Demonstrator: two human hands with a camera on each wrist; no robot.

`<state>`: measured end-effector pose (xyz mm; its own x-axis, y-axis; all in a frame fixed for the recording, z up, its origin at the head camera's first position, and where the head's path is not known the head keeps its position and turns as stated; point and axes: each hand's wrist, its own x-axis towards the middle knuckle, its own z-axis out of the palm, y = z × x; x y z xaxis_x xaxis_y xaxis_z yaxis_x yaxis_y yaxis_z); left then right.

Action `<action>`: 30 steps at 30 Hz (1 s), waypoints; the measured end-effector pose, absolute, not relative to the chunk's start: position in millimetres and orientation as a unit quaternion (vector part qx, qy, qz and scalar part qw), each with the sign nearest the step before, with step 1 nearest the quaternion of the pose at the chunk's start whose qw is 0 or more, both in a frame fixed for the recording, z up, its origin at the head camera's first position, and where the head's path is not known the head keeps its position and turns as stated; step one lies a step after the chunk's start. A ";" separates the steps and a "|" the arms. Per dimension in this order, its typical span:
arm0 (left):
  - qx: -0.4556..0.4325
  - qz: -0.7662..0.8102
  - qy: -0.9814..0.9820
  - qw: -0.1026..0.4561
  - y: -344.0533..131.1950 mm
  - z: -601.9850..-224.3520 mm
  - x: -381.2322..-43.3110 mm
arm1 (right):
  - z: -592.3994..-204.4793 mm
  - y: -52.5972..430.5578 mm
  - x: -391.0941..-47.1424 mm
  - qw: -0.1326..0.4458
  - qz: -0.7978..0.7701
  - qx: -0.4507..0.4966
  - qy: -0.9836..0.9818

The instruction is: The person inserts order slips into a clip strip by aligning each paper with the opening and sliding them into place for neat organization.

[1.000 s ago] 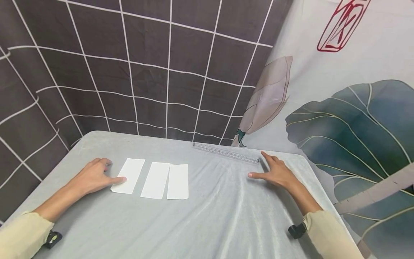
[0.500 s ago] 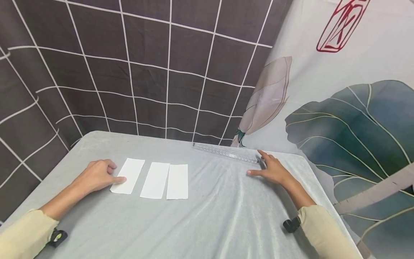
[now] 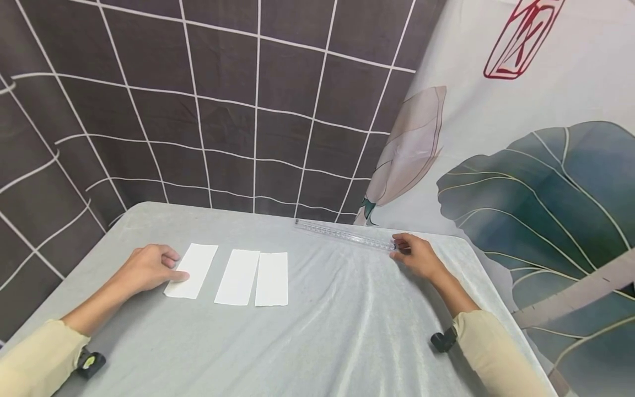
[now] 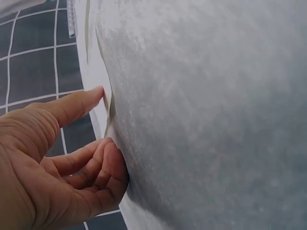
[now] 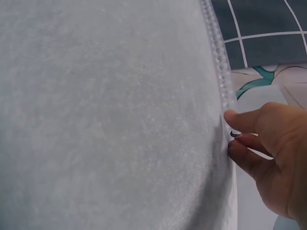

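Note:
Three white paper slips lie on the grey cloth. My left hand (image 3: 149, 269) is at the leftmost slip (image 3: 192, 270), its thumb straight on the paper and its other fingers bent by the left edge. In the left wrist view, a gap shows between the thumb and the fingers of the left hand (image 4: 72, 158), and the edge of the slip (image 4: 100, 91) lies there. On the right, my right hand (image 3: 419, 256) pinches the near end of a long clear plastic strip (image 3: 342, 234) with a beaded-looking middle. In the right wrist view, a dark end piece shows between the fingertips of the right hand (image 5: 273, 148).
The middle slip (image 3: 237, 277) and the right slip (image 3: 272, 279) almost touch at their top corners. A grey cloth (image 3: 317, 342) with creases covers the table. Behind stand a dark gridded curtain (image 3: 218, 132) and a white hanging (image 3: 471, 105) with a leaf print.
My right hand has moved inward, and its thumb and fingers have closed on the end of the clear plastic strip. The leftmost slip has slid slightly left under my left thumb.

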<state>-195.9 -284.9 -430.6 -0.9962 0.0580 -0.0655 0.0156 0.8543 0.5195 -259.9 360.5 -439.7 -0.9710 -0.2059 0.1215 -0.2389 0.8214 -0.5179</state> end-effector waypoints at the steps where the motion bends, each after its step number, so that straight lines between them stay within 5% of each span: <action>1: 0.018 0.272 0.961 0.042 -284.0 -429.6 -195.6 | -440.6 361.1 -260.3 0.035 0.276 0.122 -0.953; 30: 0.003 0.351 0.934 0.060 -279.6 -429.3 -198.8 | -440.0 371.0 -276.0 0.041 0.233 0.111 -0.965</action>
